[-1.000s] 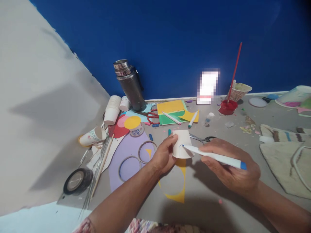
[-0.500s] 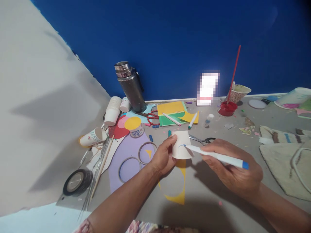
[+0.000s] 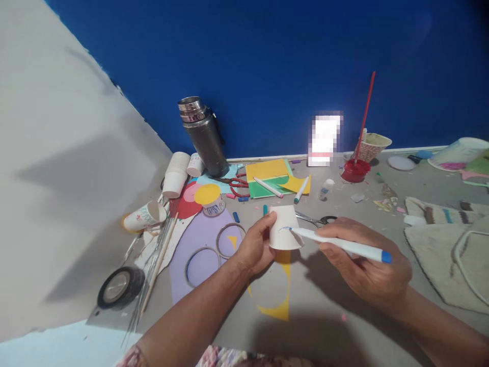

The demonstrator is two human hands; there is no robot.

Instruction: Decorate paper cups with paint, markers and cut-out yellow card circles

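A white paper cup (image 3: 283,219), turned mouth down, is gripped at its left side by my left hand (image 3: 256,247), thumb in front and the other fingers mostly hidden behind. A white marker (image 3: 351,246) with a blue end lies pinched in my right hand (image 3: 367,260). Its tip touches the cup's side, where a small blue line shows. Just behind the cup and my right hand lies a pair of scissors (image 3: 313,219), partly covered. Under my hands sits a yellow paper scrap (image 3: 282,308) with a round hole cut from it.
Tape rings (image 3: 202,267) rest on purple paper (image 3: 183,250). Stacked paper cups (image 3: 175,176) and a metal flask (image 3: 206,142) stand at the back left. Coloured sheets (image 3: 267,173) with two markers lie behind. A red paint pot (image 3: 355,171) and cloth (image 3: 446,255) are on the right.
The view has shifted very slightly. The marker tip has moved a little along the cup's side, and the blue marking there looks slightly different. Both hands keep their holds.
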